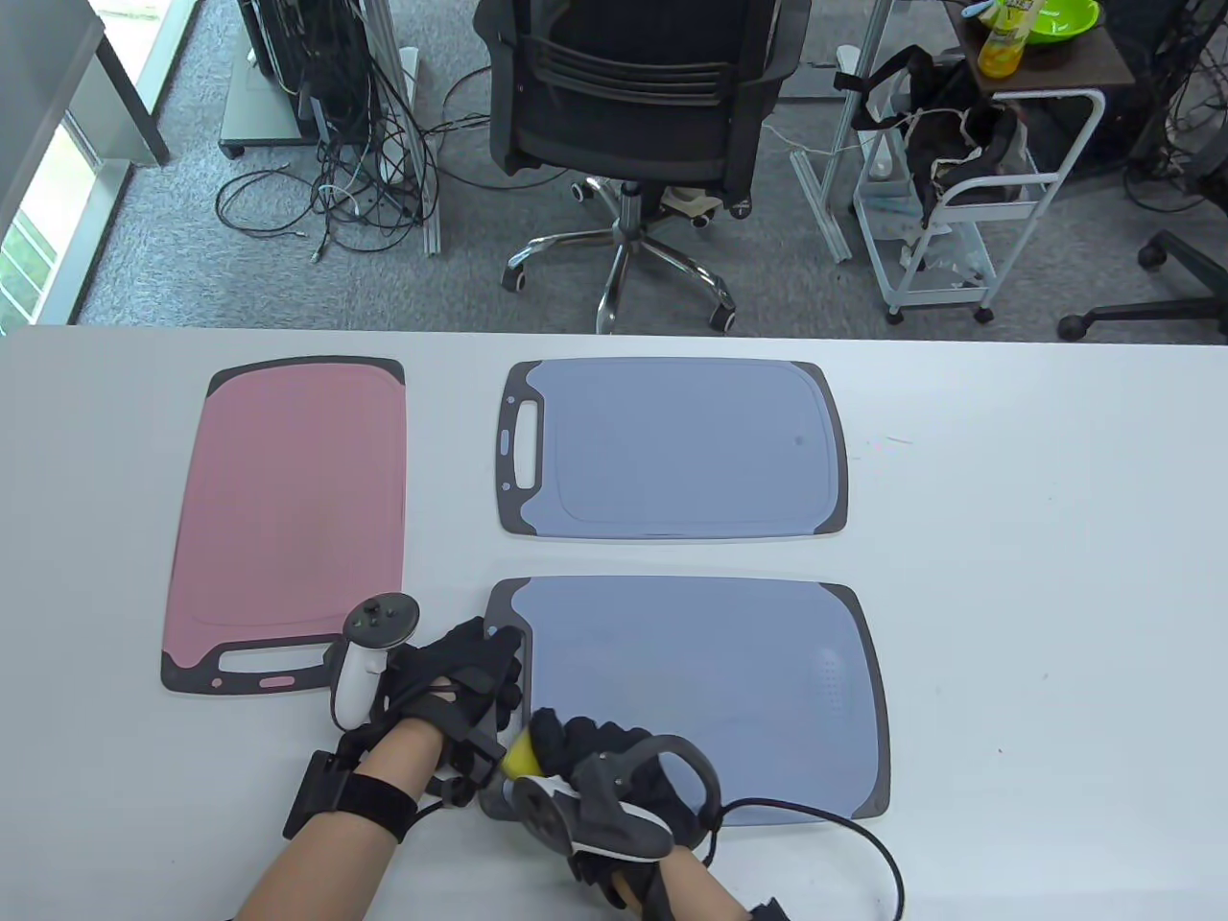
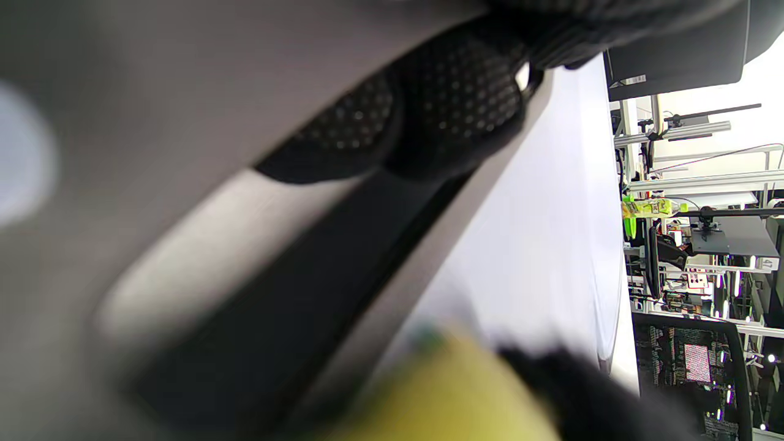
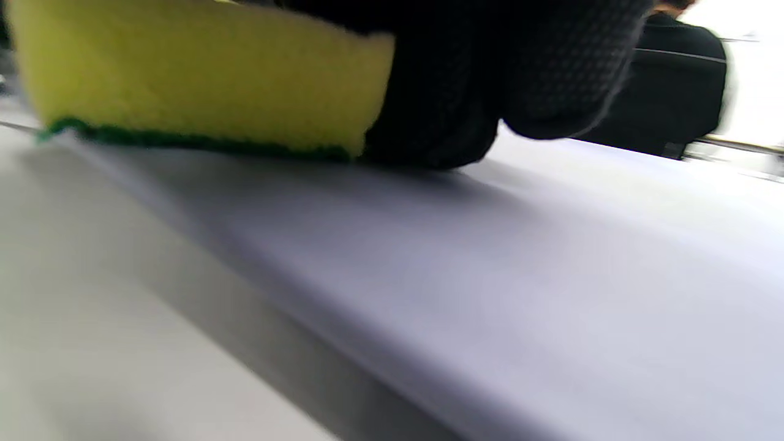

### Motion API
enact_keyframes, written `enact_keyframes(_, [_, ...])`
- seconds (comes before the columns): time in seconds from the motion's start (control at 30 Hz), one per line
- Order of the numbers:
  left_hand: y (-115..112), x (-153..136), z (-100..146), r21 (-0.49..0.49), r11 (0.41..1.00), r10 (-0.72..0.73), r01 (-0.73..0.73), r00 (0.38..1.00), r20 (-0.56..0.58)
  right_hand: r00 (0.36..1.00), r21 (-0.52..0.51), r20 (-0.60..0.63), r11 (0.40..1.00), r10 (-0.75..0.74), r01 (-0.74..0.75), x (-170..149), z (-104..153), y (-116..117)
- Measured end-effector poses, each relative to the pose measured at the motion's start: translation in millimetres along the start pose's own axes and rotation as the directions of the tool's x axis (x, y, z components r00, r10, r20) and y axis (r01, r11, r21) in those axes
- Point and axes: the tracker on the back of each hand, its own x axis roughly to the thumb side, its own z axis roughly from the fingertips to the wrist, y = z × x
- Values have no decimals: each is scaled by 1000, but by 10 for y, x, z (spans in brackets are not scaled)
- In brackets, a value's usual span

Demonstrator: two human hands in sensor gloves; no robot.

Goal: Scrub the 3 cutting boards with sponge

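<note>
Table view: white worktop (image 1: 1036,576) carries three cutting boards. Pink board (image 1: 288,523) at 9 o'clock, handle end toward the person. Far blue board (image 1: 681,446) at 12 o'clock, handle slot on its left. Near blue board (image 1: 710,691) at 6 o'clock, just below the far one, its dark handle end on the left. Left hand (image 1: 465,686) comes in from the bottom edge, forearm angled toward 1 o'clock, gloved fingers spread flat over the near board's handle end, pressing it down; grip wide, holding nothing. White tracker sits on the back of the hand. Right hand (image 1: 600,758) lies just beside the left at the board's near-left corner, knuckles up, fingers curled over a yellow sponge (image 1: 521,758); only a small patch of sponge shows between the two hands. A black cable trails from the right wrist toward 4 o'clock.

Left wrist view: tilted and heavily blurred. Two gloved fingertips (image 2: 453,116) rest on the dark handle end of the near board. Sponge is a yellow blur at 6 o'clock.

Right wrist view: sponge (image 3: 196,73) at 11 o'clock, yellow body over a green scouring layer, green face down on the blue board surface (image 3: 520,275). Gloved fingers (image 3: 490,73) wrap its right end, tips touching the board.
</note>
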Motion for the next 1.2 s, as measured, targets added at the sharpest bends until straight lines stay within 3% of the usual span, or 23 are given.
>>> enact_keyframes(0.13, [0, 0, 0, 1, 1000, -1, 1, 1000, 0, 962, 59, -273, 998, -3, 20, -975, 480, 202])
enact_keyframes(0.27, [0, 2, -4, 2, 1000, -8, 8, 1000, 1, 783, 36, -614, 987, -100, 155, -1869, 1078, 429])
enact_keyframes(0.33, [-1, 3, -6, 0, 1000, -13, 13, 1000, 2, 743, 4, -644, 970, -185, 245, -1984, 1156, 470])
enact_keyframes(0.37, [0, 2, -6, 0, 1000, -13, 13, 1000, 2, 752, -4, -630, 969, -195, 248, -1944, 1127, 462])
enact_keyframes(0.43, [0, 1, -7, -3, 1000, -10, 10, 1000, 2, 845, 42, -535, 997, -27, 59, -1721, 974, 387])
enact_keyframes(0.47, [-2, 3, -7, -3, 1000, -10, 10, 1000, 2, 905, 52, -425, 997, -37, 65, -1596, 870, 364])
enact_keyframes(0.5, [-3, 3, -6, -1, 1000, -11, 11, 1000, 2, 917, 27, -397, 998, -44, 60, -1439, 786, 327])
enact_keyframes(0.6, [-4, 3, -7, -2, 1000, -11, 11, 1000, 2, 981, -12, -165, 994, -106, 106, -648, 364, 146])
enact_keyframes(0.67, [-2, 2, -10, -7, 1000, -7, 7, 1000, 1, 998, 10, -11, 998, -64, 64, -104, 165, 29])
enact_keyframes(0.77, [-1, 2, -9, -13, 1000, 0, 0, 1000, 0, 985, -36, 175, 999, -4, 11, 511, -4, -87])
enact_keyframes(0.83, [1, 1, -10, -24, 1000, 7, -7, 1000, 0, 981, -53, 189, 998, 35, -26, 629, -58, -111])
enact_keyframes(0.9, [-3, 5, -4, -20, 1000, 4, -4, 1000, 2, 986, -6, 166, 1000, 27, -26, 481, -32, -116])
enact_keyframes(1.03, [1, 5, -8, -15, 1000, 0, 0, 1000, 2, 995, 55, -94, 998, 25, -20, -419, 266, 74])
enact_keyframes(1.1, [-2, 7, -6, -7, 1000, -8, 8, 1000, 4, 950, 12, -301, 996, -81, 89, -1058, 595, 242])
enact_keyframes(1.2, [0, 6, -9, -4, 1000, -12, 12, 1000, 3, 833, 47, -549, 992, -71, 115, -1754, 999, 404])
